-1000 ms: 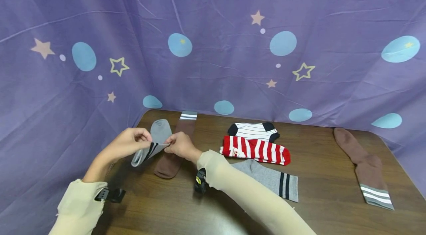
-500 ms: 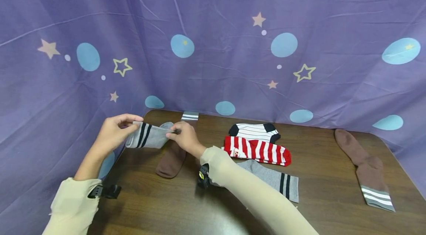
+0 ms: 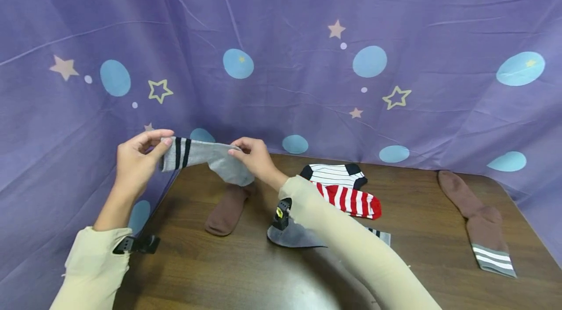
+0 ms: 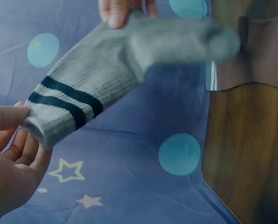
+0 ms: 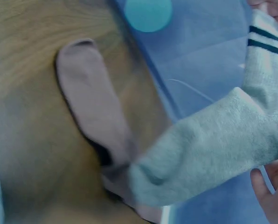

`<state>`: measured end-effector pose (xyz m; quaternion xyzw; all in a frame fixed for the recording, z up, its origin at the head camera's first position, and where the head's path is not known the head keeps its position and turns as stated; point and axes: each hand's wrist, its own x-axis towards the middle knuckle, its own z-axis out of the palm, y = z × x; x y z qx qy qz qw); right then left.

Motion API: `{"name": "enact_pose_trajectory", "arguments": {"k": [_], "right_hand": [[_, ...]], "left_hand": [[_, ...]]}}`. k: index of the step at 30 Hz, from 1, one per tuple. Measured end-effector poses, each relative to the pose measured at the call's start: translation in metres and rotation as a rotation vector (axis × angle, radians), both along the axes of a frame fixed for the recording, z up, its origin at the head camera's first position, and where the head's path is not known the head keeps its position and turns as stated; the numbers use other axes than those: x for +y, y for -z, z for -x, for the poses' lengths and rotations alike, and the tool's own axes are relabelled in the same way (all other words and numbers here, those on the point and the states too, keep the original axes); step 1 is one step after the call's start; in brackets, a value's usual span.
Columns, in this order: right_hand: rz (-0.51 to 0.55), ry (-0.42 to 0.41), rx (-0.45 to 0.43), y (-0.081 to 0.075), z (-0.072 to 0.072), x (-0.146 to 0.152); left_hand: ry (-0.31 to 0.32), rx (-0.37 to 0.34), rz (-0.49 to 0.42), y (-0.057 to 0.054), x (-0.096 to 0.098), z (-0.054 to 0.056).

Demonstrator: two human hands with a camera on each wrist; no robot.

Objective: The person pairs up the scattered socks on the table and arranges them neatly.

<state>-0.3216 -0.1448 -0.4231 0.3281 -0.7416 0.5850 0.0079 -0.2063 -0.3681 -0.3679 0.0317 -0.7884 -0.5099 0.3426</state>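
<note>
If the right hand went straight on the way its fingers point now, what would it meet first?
Past the grey knit sock with two black stripes, which the right hand pinches, it would probably meet the purple star-printed fabric curtain; depth is unclear from the head view.

Grey sock [image 3: 202, 153] raised and drawn out lengthwise between the two hands.
I record it higher above the table [image 3: 206, 261] than before, its foot now swung sideways and drooping. The left hand [image 3: 136, 161] is higher; the right hand [image 3: 258, 158] is higher too, pinching farther from the black stripes. In the head view, I find the banded cuff of the left brown sock [image 3: 226, 210] now hidden, and the right sleeve [image 3: 347, 232] covering more of the second grey sock [image 3: 298, 237].
</note>
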Motion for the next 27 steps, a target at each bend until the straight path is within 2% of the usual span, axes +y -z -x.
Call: {"name": "enact_pose_trajectory", "arguments": {"k": [3,7,11,14,16,20,24,27], "right_hand": [[0.005,-0.02,0.006,-0.016,0.004,0.011],[-0.034,-0.057,-0.003,-0.032,0.007,0.032],[-0.071,-0.097,-0.096,-0.038,0.008,0.058],[-0.105,-0.118,-0.202,-0.038,0.007,0.08],[-0.137,-0.124,-0.282,-0.035,0.006,0.093],[-0.195,-0.11,-0.444,-0.029,0.005,0.118],[-0.213,-0.085,-0.521,-0.024,0.006,0.143],[-0.226,-0.088,-0.537,-0.021,0.008,0.16]], "left_hand": [[-0.01,0.018,0.005,-0.002,0.001,0.004],[0.059,-0.035,0.099,0.0,0.0,0.009],[0.173,-0.139,0.25,0.006,0.003,0.015],[0.304,-0.24,0.296,0.01,0.01,0.022],[0.391,-0.312,0.291,0.013,0.018,0.027],[0.523,-0.45,0.192,0.02,0.033,0.039],[0.626,-0.539,0.097,0.03,0.05,0.051],[0.677,-0.576,0.045,0.037,0.063,0.056]]}}
